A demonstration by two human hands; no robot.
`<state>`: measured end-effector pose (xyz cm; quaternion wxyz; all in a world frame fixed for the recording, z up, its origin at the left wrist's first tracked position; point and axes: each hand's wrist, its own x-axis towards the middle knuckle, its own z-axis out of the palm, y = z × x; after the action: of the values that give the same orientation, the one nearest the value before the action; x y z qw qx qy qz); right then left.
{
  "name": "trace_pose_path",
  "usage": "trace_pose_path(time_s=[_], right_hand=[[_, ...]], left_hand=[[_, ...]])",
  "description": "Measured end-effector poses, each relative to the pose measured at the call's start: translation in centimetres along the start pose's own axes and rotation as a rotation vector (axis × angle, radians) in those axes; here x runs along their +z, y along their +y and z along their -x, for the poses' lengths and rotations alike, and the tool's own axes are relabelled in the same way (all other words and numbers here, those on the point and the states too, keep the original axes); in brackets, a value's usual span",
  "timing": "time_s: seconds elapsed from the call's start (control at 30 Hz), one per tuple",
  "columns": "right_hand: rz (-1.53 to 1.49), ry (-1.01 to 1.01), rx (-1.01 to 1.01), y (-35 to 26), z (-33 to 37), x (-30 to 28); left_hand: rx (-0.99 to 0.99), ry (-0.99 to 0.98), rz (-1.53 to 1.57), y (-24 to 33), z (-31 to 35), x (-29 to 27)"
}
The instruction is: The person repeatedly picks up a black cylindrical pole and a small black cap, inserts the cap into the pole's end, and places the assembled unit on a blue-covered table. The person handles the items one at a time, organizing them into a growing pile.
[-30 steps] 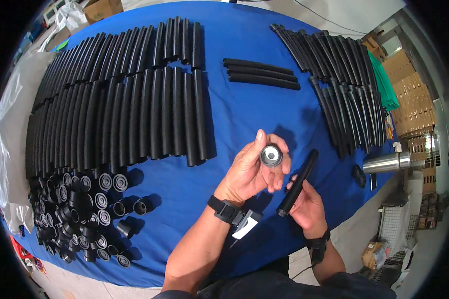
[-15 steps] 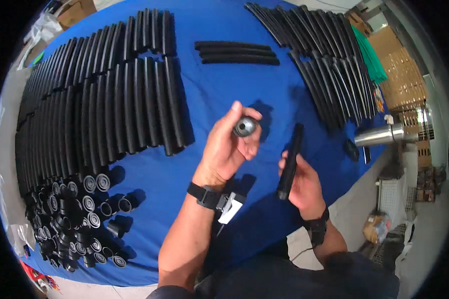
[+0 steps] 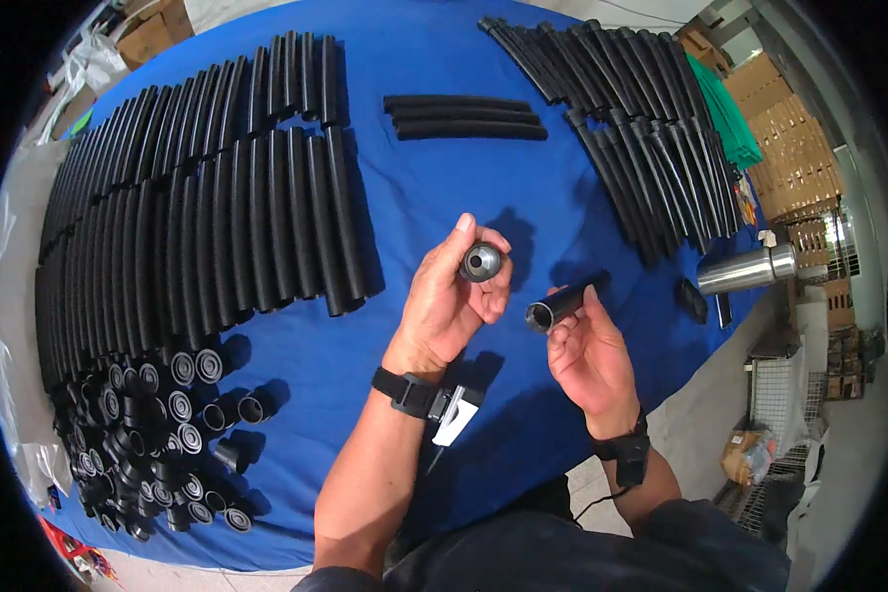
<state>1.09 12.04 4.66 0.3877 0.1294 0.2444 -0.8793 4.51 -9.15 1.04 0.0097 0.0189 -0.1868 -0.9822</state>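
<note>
Near the middle of the blue cloth, my left hand [image 3: 439, 301] is closed around a round dark-grey end fitting [image 3: 481, 262] with a small hole in its centre, seen end-on. Whether more of it extends below is hidden by the fingers. Just to the right, my right hand [image 3: 594, 363] grips a short-looking, foreshortened black tube [image 3: 564, 307] between thumb and fingers. The tube's open, hollow end points left toward my left hand. The two pieces are apart.
Rows of black tubes [image 3: 217, 222] cover the left of the table, with black round caps [image 3: 178, 424] heaped below them. Several tubes [image 3: 469, 116] lie crosswise at the back. Capped tubes [image 3: 651, 148] lie at the right, near a steel bottle [image 3: 745, 268].
My right hand has turned the tube from nearly upright to tilted, bringing its open end up and left toward the fitting. My left hand stays almost in place, still holding the fitting.
</note>
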Motion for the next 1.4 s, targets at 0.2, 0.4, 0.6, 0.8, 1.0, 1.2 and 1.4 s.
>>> trace_pose_path(time_s=[0.2,0.4,0.6,0.8,1.0,1.2,1.4], right_hand=[[0.067,0.092,-0.021,0.0,0.1,0.5],[1.112,0.009,-0.239,-1.9,2.3,2.7],[1.792,-0.258,-0.530,-4.5,2.5,1.1],[1.793,-0.324,-0.559,-3.5,1.7,1.0],[1.399,-0.079,-0.455,-2.2,2.5,0.5],[0.920,-0.122,-0.136,-1.9,3.4,0.6],[0.805,-0.014,-0.061,-1.5,4.2,-0.5]], left_hand=[[0.018,0.020,0.009,0.0,0.1,0.3],[0.004,-0.133,-0.176,0.6,0.9,1.4],[-0.116,-0.430,-0.091,-0.6,1.7,1.1],[-0.106,-0.417,-0.102,-0.4,1.7,1.1],[0.058,-0.299,-0.071,-0.6,1.1,1.2],[-0.038,-0.147,0.341,-0.8,0.1,-0.3],[-0.066,-0.139,0.357,-0.6,0.2,-0.2]])
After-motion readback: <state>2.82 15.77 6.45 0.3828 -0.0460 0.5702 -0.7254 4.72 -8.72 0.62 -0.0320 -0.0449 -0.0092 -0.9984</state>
